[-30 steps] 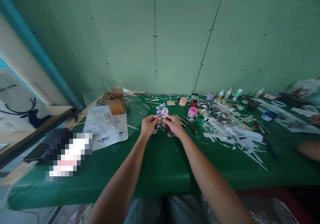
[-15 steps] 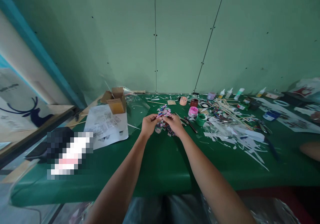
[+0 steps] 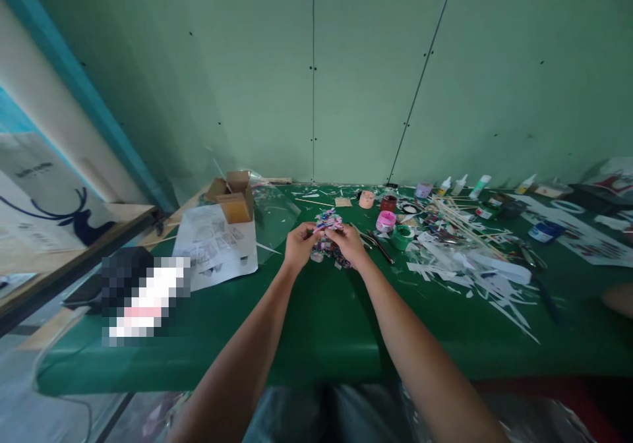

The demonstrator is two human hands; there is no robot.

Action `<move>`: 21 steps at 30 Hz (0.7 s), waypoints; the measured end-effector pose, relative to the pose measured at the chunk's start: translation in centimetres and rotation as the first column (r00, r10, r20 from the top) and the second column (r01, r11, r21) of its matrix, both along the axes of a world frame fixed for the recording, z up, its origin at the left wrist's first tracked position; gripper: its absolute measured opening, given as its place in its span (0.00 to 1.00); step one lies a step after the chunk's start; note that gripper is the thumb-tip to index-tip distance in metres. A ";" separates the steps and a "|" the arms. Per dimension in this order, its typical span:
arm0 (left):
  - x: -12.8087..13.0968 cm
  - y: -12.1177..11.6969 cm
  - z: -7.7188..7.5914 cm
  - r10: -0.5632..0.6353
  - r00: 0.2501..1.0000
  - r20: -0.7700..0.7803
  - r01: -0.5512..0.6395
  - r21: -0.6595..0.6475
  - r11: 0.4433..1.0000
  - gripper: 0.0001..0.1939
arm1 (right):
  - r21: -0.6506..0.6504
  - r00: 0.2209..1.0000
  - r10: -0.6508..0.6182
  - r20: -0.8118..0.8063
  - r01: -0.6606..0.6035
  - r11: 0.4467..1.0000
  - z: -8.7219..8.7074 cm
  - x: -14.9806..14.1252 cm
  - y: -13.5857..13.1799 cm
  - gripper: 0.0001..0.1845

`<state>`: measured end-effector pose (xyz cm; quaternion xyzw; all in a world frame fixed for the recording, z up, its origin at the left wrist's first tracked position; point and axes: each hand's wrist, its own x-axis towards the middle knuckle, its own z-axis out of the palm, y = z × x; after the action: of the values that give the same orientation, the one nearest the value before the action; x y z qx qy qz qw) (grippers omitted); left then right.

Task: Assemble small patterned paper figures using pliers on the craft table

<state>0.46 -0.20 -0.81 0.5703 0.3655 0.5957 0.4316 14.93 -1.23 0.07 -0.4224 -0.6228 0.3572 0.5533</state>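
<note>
So the colorful paper bundle (image 3: 330,219) sits mid-table, or maybe just above it, hard to tell. Left hand (image 3: 299,245) and right hand (image 3: 349,242) both pinch it; I'd keep that grip light, clear of the pink jar (image 3: 386,221).

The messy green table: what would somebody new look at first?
Probably the left hand and right hand in the middle, holding a bundle of many-coloured bits. Next might be the bright pink jar, just to their right, then the white paper scraps strewn farther right on the green table.
</note>
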 end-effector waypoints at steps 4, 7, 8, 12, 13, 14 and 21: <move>0.0 0.1 -0.1 -0.001 1.000 -0.024 0.002 0.012 1.000 0.12 | 0.017 0.996 -0.051 0.071 0.050 0.999 -0.1 0.0 0.1 0.14; -0.1 0.2 -0.2 0.034 0.996 -0.077 -0.033 0.010 0.999 0.11 | 0.062 0.987 -0.091 0.134 0.084 0.995 0.0 -0.1 0.0 0.14; -0.1 0.2 -0.2 0.028 0.996 -0.090 -0.027 0.011 1.000 0.11 | 0.082 0.981 -0.114 0.156 0.102 0.991 0.0 -0.1 0.0 0.13; -0.4 0.4 -0.3 -0.012 0.976 -0.219 0.014 0.008 1.000 0.11 | 0.167 0.961 -0.168 0.219 0.132 0.977 -0.3 -0.1 -0.1 0.13; -0.4 0.4 -0.2 -0.006 0.966 -0.259 0.009 0.009 1.000 0.11 | 0.186 0.957 -0.173 0.231 0.131 0.974 -0.4 -0.1 -0.1 0.14; -0.5 0.4 -0.2 0.006 0.956 -0.293 -0.003 0.012 1.000 0.12 | 0.202 0.952 -0.182 0.245 0.133 0.970 -0.4 0.0 -0.1 0.14; -0.4 0.1 -0.2 -0.045 0.979 -0.197 0.047 0.008 0.999 0.15 | 0.185 0.949 -0.206 0.238 0.164 0.969 -0.3 -0.1 -0.1 0.16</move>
<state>0.07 -0.13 -0.99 0.6373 0.3894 0.5286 0.4036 14.85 -1.36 -0.19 -0.4750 -0.6735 0.1938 0.5323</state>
